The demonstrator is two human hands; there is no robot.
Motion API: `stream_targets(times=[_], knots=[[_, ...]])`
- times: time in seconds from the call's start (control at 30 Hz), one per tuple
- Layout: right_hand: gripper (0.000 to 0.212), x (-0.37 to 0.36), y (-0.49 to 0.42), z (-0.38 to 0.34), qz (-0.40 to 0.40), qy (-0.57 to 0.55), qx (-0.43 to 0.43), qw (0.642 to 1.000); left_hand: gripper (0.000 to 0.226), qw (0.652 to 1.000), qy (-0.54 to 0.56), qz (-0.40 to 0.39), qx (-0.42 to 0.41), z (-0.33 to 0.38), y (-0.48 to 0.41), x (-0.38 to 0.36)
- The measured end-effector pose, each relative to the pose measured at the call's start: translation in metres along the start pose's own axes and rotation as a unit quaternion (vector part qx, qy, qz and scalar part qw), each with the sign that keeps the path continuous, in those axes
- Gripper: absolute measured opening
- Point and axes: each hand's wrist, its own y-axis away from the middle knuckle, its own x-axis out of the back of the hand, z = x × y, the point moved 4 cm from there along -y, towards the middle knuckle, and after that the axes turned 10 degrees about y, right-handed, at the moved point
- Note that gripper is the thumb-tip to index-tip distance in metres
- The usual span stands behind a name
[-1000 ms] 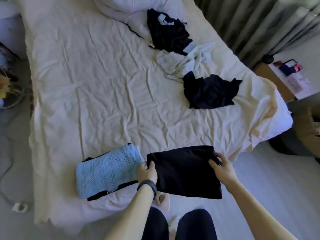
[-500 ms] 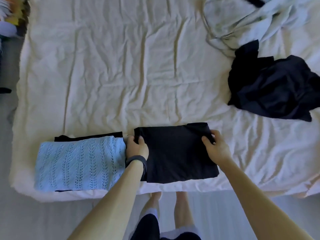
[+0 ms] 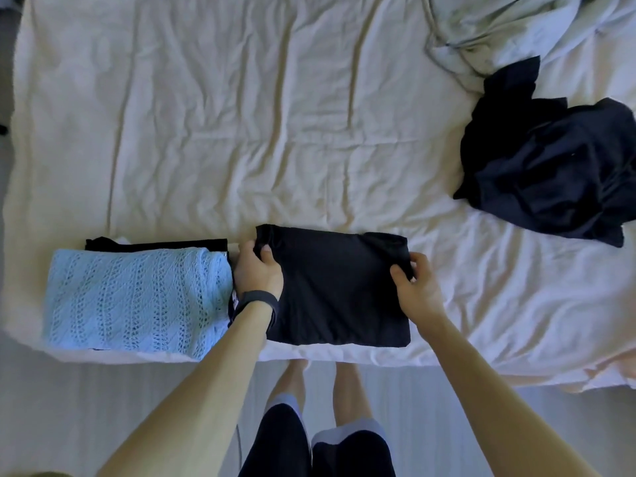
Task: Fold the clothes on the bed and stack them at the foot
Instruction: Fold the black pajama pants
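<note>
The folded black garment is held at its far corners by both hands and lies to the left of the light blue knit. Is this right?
No. In the head view the folded black garment lies to the right of the light blue knit. The left hand and the right hand do hold its far corners.

Bed sheet (image 3: 241,132): cream cloth, matt, creased. Folded black garment (image 3: 339,287): smooth matt cloth. Blue sweater (image 3: 137,297): open-knit, textured; wristband (image 3: 256,299) matt dark.

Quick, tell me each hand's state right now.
Left hand: closed, holding the left top corner of the folded black fabric garment.
Right hand: closed, pinching that garment's right top corner.
</note>
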Motion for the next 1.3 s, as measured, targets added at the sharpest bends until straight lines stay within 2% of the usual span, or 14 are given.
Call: stream_targets(times=[0.1,0.17,0.23,0.27,0.33,0.4,0.43,0.53,0.67,0.8,0.97,1.13,1.3], knots=[[0.020,0.002,0.006,-0.006,0.022,0.028,0.020,0.999,0.028,0.999,-0.040,-0.014,0.014,0.001,0.004,-0.001],[0.026,0.003,0.014,-0.008,0.032,0.023,0.037,0.999,0.041,0.999,-0.042,-0.014,-0.003,0.005,0.012,-0.003],[0.050,0.004,0.028,-0.010,0.096,0.068,0.071,0.991,0.056,0.988,-0.108,0.025,-0.104,0.015,0.030,-0.004],[0.059,0.004,0.037,-0.012,0.156,0.119,0.096,0.976,0.060,0.970,-0.152,0.038,-0.188,0.022,0.042,-0.007],[0.063,-0.007,0.056,-0.021,0.249,0.239,0.171,0.923,0.066,0.917,-0.219,-0.007,-0.334,0.026,0.063,-0.022],[0.061,-0.027,0.060,-0.023,0.251,0.342,0.243,0.872,0.073,0.871,-0.274,-0.082,-0.400,0.010,0.073,-0.039],[0.061,-0.035,0.056,-0.019,0.233,0.377,0.258,0.859,0.075,0.857,-0.296,-0.104,-0.409,-0.001,0.071,-0.044],[0.064,-0.047,0.032,0.001,0.193,0.418,0.251,0.851,0.073,0.846,-0.328,-0.126,-0.402,-0.029,0.046,-0.048],[0.066,-0.061,0.013,0.020,0.198,0.425,0.259,0.844,0.074,0.825,-0.360,-0.131,-0.416,-0.049,0.017,-0.050],[0.066,-0.066,0.003,0.025,0.189,0.432,0.248,0.846,0.074,0.824,-0.363,-0.130,-0.415,-0.051,0.014,-0.057],[0.066,-0.061,0.010,0.018,0.150,0.448,0.229,0.851,0.073,0.828,-0.390,-0.148,-0.375,-0.037,0.023,-0.042],[0.065,-0.035,0.027,0.005,0.122,0.482,0.234,0.836,0.074,0.804,-0.442,-0.158,-0.366,-0.014,0.035,-0.018],[0.063,0.008,0.038,0.026,0.076,0.477,0.205,0.851,0.070,0.799,-0.465,-0.163,-0.343,0.016,0.046,-0.022]])
